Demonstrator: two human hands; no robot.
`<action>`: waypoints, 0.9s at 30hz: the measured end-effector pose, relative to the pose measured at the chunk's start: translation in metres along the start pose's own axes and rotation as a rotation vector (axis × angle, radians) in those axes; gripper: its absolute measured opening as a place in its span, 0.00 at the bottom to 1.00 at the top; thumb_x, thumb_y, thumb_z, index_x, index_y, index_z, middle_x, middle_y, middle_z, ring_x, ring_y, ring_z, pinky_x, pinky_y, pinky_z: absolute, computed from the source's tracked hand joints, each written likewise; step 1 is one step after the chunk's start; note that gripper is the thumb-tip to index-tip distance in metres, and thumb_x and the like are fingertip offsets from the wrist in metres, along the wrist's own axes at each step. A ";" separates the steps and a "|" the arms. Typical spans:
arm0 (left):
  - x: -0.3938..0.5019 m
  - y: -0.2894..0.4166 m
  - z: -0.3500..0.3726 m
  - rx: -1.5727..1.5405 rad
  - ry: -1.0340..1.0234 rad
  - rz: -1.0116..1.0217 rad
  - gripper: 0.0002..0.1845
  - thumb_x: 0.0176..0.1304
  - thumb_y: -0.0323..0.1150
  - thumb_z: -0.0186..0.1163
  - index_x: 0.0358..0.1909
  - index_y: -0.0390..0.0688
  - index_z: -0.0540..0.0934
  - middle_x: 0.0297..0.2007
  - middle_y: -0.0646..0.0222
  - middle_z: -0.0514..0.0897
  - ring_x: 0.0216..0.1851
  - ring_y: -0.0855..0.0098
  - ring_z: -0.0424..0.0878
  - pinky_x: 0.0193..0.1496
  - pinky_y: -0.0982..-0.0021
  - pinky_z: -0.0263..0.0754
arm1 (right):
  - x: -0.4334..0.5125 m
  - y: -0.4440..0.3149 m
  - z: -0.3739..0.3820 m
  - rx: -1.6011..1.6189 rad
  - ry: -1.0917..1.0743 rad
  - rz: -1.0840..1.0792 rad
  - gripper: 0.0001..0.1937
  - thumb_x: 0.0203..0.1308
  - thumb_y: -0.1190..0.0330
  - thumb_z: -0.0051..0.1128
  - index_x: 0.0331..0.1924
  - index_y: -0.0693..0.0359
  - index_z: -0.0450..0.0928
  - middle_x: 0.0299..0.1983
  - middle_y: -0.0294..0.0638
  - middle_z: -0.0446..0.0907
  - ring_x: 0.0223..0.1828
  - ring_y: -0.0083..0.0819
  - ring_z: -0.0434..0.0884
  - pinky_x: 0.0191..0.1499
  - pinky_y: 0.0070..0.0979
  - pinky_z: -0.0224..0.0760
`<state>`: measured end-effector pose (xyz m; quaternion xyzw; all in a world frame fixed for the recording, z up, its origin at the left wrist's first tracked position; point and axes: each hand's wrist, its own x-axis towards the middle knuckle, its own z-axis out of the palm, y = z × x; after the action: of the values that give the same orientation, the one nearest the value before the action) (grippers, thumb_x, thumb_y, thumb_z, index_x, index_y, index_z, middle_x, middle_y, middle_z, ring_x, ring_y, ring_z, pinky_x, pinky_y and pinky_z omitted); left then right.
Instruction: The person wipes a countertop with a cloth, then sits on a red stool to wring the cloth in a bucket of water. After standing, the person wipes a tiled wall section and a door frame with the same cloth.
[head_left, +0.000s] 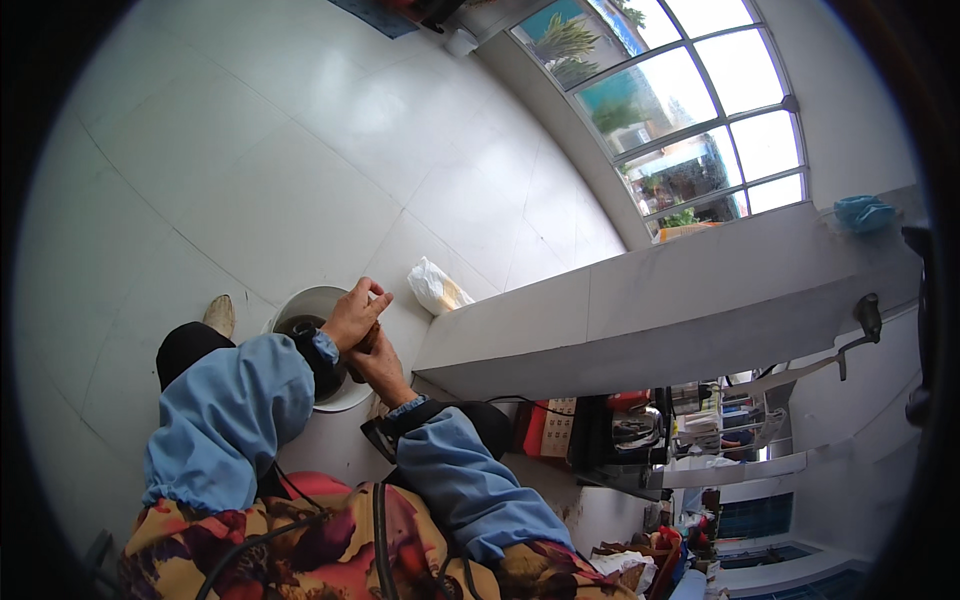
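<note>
Both hands meet over the right side of a pale round bucket (341, 409) that stands on the floor and holds dark contents. My right hand (386, 367) is closed around a small brown object (369, 339), seen only in part between the hands; what it is I cannot tell. Above it, my left hand (352, 319) rests against the same object, its thumb and fingertips near each other; its hold is partly hidden. Blue sleeve covers reach down both forearms, and a dark band circles the left wrist.
A crumpled white plastic bag (436, 289) lies beyond the bucket, against a low white wall (525, 319). A shoe tip (220, 315) shows left of the bucket. At lower right stand a red box and calendar (559, 427) and a shiny metal appliance (637, 427).
</note>
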<state>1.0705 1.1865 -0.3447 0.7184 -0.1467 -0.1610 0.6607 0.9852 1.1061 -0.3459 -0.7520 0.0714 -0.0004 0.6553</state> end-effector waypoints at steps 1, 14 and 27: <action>0.000 0.010 -0.006 -0.109 -0.115 -0.042 0.19 0.63 0.44 0.55 0.45 0.39 0.69 0.35 0.62 0.77 0.37 0.69 0.77 0.42 0.70 0.71 | -0.001 -0.012 -0.009 0.044 -0.026 0.272 0.18 0.53 0.68 0.56 0.46 0.65 0.68 0.32 0.38 0.76 0.30 0.24 0.76 0.31 0.22 0.69; -0.012 0.078 -0.041 -0.618 -0.679 -0.247 0.30 0.49 0.36 0.65 0.56 0.41 0.70 0.44 0.58 0.77 0.47 0.67 0.76 0.54 0.64 0.71 | -0.015 -0.058 -0.023 0.962 -0.644 0.560 0.17 0.57 0.55 0.52 0.42 0.59 0.69 0.21 0.31 0.65 0.19 0.21 0.62 0.21 0.17 0.52; 0.004 0.049 -0.018 -0.590 -0.546 -0.288 0.15 0.58 0.27 0.51 0.48 0.38 0.72 0.25 0.69 0.75 0.27 0.77 0.74 0.33 0.74 0.75 | 0.005 -0.033 -0.033 0.659 -0.497 0.716 0.14 0.55 0.54 0.55 0.32 0.55 0.70 0.20 0.31 0.67 0.18 0.20 0.66 0.19 0.17 0.54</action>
<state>1.0822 1.1973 -0.2945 0.4428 -0.1620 -0.4708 0.7457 0.9904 1.0776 -0.3092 -0.4130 0.1621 0.3784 0.8124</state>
